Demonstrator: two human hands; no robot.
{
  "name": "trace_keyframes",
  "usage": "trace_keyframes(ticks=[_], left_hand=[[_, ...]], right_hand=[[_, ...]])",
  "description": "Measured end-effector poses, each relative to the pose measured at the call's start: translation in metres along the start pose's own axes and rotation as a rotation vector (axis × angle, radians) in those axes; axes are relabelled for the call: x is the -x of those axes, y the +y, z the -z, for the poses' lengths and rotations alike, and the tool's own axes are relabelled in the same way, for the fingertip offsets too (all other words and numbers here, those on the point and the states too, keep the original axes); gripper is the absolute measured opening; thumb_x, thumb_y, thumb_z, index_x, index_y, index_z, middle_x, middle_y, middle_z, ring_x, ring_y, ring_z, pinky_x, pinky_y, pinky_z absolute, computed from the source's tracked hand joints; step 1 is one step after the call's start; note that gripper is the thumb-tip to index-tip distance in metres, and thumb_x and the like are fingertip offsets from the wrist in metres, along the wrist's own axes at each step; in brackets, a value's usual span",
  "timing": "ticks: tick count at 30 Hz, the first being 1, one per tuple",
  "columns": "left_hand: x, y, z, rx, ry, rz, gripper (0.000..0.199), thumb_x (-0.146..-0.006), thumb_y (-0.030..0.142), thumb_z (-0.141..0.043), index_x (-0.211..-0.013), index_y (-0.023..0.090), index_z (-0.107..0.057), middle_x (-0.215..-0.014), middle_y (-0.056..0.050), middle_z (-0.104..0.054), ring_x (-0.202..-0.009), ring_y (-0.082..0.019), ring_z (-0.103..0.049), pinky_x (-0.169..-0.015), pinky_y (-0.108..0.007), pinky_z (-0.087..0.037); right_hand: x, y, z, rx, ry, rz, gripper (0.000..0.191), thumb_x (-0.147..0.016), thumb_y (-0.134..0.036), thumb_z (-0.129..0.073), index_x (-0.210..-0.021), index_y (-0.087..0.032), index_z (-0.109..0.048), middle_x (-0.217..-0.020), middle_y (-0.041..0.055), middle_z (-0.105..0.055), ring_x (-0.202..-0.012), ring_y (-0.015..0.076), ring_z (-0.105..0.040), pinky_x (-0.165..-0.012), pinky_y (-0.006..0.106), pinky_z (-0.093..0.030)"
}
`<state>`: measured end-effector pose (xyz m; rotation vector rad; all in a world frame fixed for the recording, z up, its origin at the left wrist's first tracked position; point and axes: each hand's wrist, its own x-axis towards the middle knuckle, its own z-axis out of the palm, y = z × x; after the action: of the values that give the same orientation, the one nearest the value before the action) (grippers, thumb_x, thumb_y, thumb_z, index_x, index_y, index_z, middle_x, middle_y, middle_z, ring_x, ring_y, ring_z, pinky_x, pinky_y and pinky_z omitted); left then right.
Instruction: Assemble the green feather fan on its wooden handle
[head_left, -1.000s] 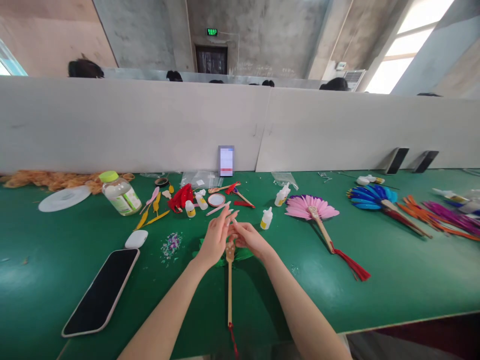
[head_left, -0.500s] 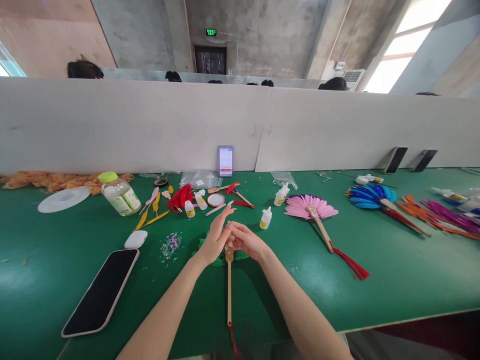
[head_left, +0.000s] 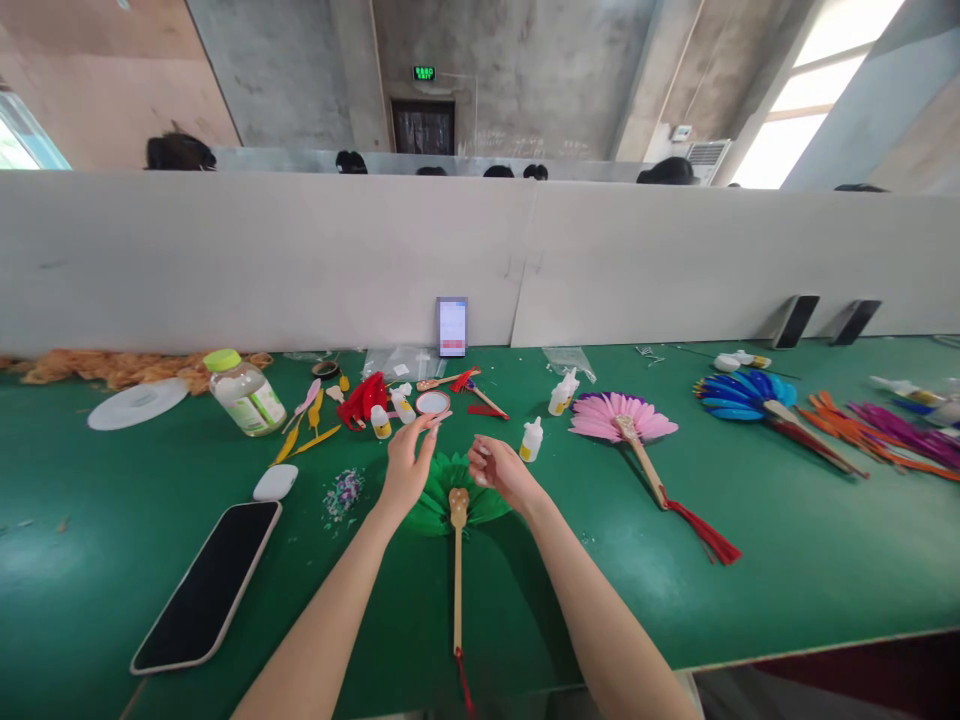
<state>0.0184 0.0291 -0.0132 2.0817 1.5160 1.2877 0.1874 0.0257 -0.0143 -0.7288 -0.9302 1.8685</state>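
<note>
A green feather fan (head_left: pixel 457 560) with a wooden handle and red tassel lies below my hands, its head partly covered by them. My left hand (head_left: pixel 409 460) hovers over the fan's left side, fingers stretched forward with nothing visible in them. Over the right side is my right hand (head_left: pixel 501 472), its fingers curled together; whatever they may hold is too small to tell. A small glue bottle (head_left: pixel 532 440) stands just beyond my right hand. Left of the fan is a little pile of purple and white flakes (head_left: pixel 345 494).
A phone (head_left: pixel 210 585) and white case (head_left: pixel 275 482) lie left, near a lidded jar (head_left: pixel 246 393). Red feathers (head_left: pixel 363 400) and small bottles (head_left: pixel 381 422) are beyond my hands. A pink fan (head_left: pixel 624 416) and blue fan (head_left: pixel 742 393) lie right. A white partition (head_left: pixel 300 260) stands behind.
My hands have come apart, the left moving left and the right slightly right. More of the green fan shows between them. The stick near the round lid is now hidden.
</note>
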Motion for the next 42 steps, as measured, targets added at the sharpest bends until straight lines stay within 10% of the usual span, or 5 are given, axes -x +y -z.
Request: trace_keyframes(ticks=[7,14,23,42], left_hand=[[-0.029,-0.009,-0.009,-0.693,-0.188,0.063,0.029,-0.084,0.026,-0.044,-0.109,0.014,-0.054,-0.105,-0.012,-0.059,-0.101,-0.026,-0.051,-0.086,-0.038,-0.040],[-0.042,0.001,-0.034,-0.820,-0.318,0.118,0.023,-0.082,0.020,-0.044,-0.100,0.011,-0.056,-0.102,-0.014,-0.056,-0.099,-0.028,-0.052,-0.079,-0.037,-0.043],[-0.053,0.007,-0.027,-0.830,-0.480,0.177,0.031,-0.078,0.014,-0.047,-0.108,0.006,-0.051,-0.110,-0.019,-0.052,-0.107,-0.029,-0.049,-0.086,-0.036,-0.041],[-0.077,0.011,-0.026,-0.427,-0.652,0.423,0.031,-0.084,0.031,-0.051,-0.111,0.014,-0.052,-0.110,-0.008,-0.055,-0.093,-0.019,-0.056,-0.078,-0.038,-0.049]], right_hand=[[0.002,-0.009,0.007,0.063,0.057,0.057,0.046,-0.068,-0.059,-0.060,-0.061,-0.016,-0.047,-0.050,-0.0046,-0.048,-0.038,0.0045,-0.041,-0.036,0.018,-0.020],[0.002,-0.008,0.016,0.036,0.076,0.097,0.034,-0.063,-0.043,-0.072,-0.072,-0.014,-0.057,-0.066,0.0010,-0.064,-0.048,0.0055,-0.054,-0.037,0.014,-0.027],[-0.002,-0.003,0.025,0.162,0.121,0.093,0.036,-0.068,-0.042,-0.069,-0.091,-0.014,-0.065,-0.082,0.0079,-0.070,-0.073,0.0149,-0.066,-0.058,0.019,-0.049],[-0.017,0.012,0.035,0.303,0.202,0.091,0.049,-0.060,-0.059,-0.064,-0.070,-0.012,-0.061,-0.058,0.0035,-0.064,-0.044,0.0089,-0.057,-0.039,0.017,-0.037]])
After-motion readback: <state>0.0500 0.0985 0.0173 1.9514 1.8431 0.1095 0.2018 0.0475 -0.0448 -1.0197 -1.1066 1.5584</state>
